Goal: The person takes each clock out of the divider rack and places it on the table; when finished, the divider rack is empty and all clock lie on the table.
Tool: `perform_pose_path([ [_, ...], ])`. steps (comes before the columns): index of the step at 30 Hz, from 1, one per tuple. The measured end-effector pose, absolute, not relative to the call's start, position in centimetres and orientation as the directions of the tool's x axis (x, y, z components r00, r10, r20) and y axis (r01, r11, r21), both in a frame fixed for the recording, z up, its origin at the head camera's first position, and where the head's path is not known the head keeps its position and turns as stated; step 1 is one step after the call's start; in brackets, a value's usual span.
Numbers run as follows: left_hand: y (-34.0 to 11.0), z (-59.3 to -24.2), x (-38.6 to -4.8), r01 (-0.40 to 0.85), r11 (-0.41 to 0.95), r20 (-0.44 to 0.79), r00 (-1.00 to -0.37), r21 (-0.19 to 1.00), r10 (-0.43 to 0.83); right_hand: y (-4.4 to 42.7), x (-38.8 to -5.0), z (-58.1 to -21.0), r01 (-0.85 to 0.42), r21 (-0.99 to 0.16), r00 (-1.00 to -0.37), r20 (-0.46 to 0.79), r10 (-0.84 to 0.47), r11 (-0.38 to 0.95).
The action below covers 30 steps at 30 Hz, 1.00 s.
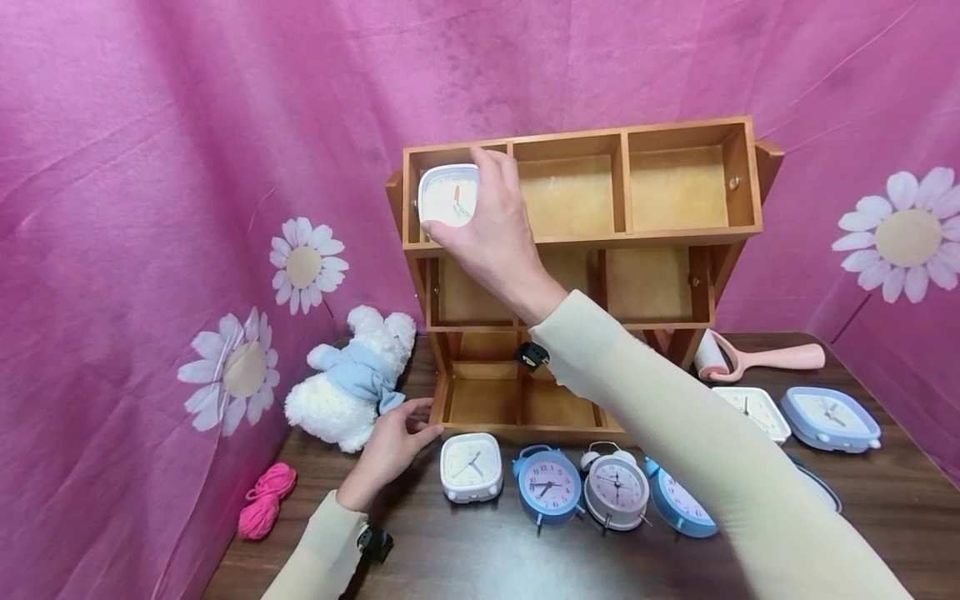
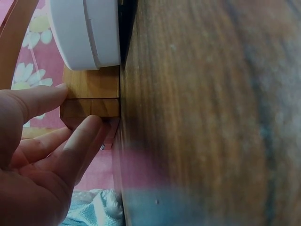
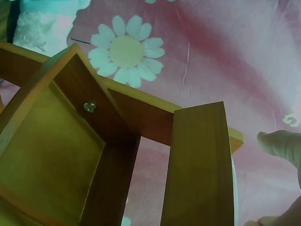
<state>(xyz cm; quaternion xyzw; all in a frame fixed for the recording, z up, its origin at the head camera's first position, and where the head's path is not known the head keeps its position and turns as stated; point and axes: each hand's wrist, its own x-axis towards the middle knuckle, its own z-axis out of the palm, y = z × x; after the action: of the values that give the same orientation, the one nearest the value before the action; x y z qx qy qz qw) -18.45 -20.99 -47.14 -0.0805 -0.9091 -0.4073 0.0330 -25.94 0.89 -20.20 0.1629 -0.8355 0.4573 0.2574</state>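
My right hand (image 1: pixel 495 221) holds a white square clock (image 1: pixel 442 193) by its edge, thumb below and fingers above, at the top left compartment of a three-tier wooden shelf (image 1: pixel 570 242). In the right wrist view, the tier's wood hides most of that clock; part of the right hand (image 3: pixel 282 150) shows at the edge. Down at the shelf's lower left corner, my left hand (image 1: pixel 390 450) grips the wood between thumb and fingers. The left wrist view shows the left hand (image 2: pixel 51 155) on that corner, beside another white square clock (image 2: pixel 87 35).
Before the shelf stand a blue alarm clock (image 1: pixel 549 487), a pale twin-bell one (image 1: pixel 617 492) and another blue one (image 1: pixel 681 504). Two more square clocks, white (image 1: pixel 757 408) and blue (image 1: pixel 831 419), lie right, near a pink-handled roller (image 1: pixel 780 357). Left are a plush toy (image 1: pixel 352 383) and pink yarn (image 1: pixel 267 500).
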Motion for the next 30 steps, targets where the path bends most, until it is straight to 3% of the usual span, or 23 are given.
perform_pose_path([
  [8,-20.8,-46.8,-18.4,0.129,0.659,0.085,-0.992,0.741,0.098,-0.1,-26.2,-20.0,-0.466,-0.67,-0.833,0.553,-0.03,0.578],
  [17,-20.9,-46.9,-18.4,0.148,0.657,0.099,-0.989,0.739,0.111,-0.8,-27.0,-19.8,-0.431,-0.528,-0.817,0.572,-0.069,0.731],
  [30,-20.6,-46.9,-18.4,0.12,0.658,0.081,-0.993,0.744,0.089,-1.7,-27.2,-19.6,-0.339,-0.482,-0.842,0.538,-0.033,0.808],
])
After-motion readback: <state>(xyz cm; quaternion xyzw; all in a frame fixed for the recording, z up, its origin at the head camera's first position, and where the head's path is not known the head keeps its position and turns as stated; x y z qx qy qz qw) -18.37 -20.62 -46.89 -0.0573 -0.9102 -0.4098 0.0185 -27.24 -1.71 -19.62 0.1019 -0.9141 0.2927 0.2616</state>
